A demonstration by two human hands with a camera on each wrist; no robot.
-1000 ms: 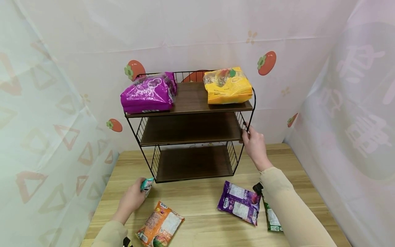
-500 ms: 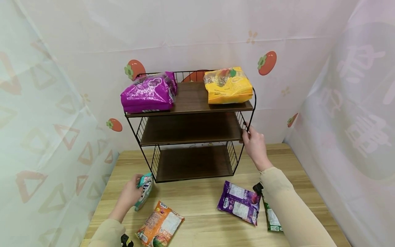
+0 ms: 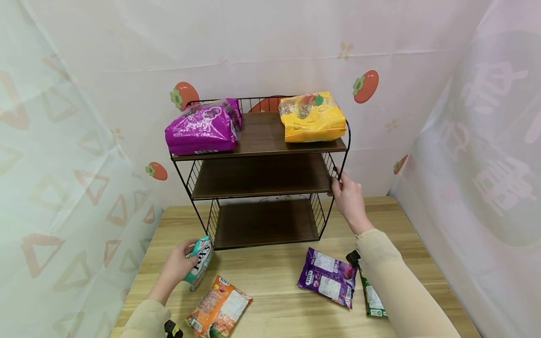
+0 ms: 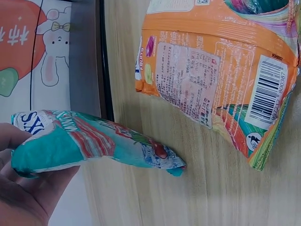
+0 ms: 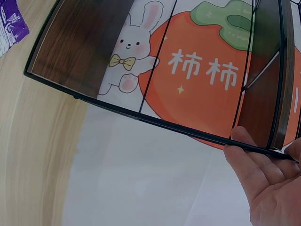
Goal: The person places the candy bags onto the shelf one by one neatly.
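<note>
right hand (image 5: 270, 181): grips black shelf frame (image 5: 164, 124) | purple packet (image 5: 12, 26): upper left | rabbit print (image 5: 134, 47): behind frame

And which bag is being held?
The teal bag, in the left hand; the orange, violet and green ones lie on the table, magenta and yellow on the top shelf.

Wood-grain tabletop (image 3: 274, 295): orange snack packet (image 3: 220, 307) lying flat at left, barcode side up. Purple FOX'S packet (image 3: 327, 277) flat at right, green packet (image 3: 374, 298) just beside it, partly hidden. Higher up: magenta bag (image 3: 203, 131) left, yellow bag (image 3: 313, 119) right, well apart. Back: pale fabric backdrop (image 3: 270, 47) with red-orange fruit prints (image 3: 366, 86) and rabbit print (image 5: 129, 52). Left curtain (image 3: 93, 183) has triangle outlines, right curtain (image 3: 503, 183) white lettering.
</note>
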